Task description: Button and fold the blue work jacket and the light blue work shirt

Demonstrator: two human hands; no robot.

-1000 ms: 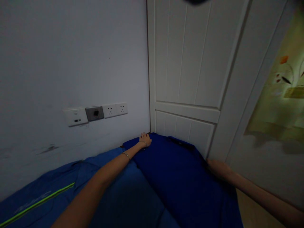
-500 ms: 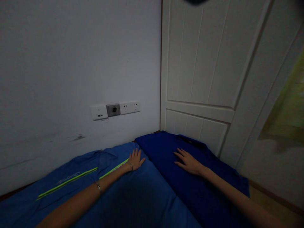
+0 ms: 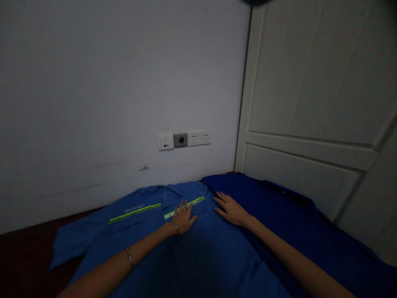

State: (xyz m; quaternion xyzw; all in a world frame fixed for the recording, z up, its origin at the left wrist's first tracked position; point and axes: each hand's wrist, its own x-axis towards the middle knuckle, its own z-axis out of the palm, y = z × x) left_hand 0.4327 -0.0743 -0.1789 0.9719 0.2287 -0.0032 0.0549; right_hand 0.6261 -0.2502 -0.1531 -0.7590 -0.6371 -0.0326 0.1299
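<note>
A blue work jacket [image 3: 136, 236] with yellow-green reflective stripes and pale lettering on the chest is spread out flat, one sleeve reaching left. My left hand [image 3: 183, 218] lies on its chest by the right stripe, fingers spread, holding nothing. To the right, a darker royal-blue garment [image 3: 288, 231] with a collar along its far edge lies flat against the jacket's side. Over the border between the two, my right hand [image 3: 231, 209] rests with fingers stretched out and nothing in them. The jacket's lower part is in deep shadow.
A pale wall [image 3: 108, 103] rises behind the clothes, with a row of socket plates [image 3: 198, 139] low on it. A white panelled door [image 3: 297, 157] stands at the right. Dark reddish floor [image 3: 25, 248] shows at the left.
The view has turned left, bringing the jacket's left sleeve into sight. My right hand has moved left, from the royal-blue garment to the jacket's edge. My left hand stays on the jacket's chest.
</note>
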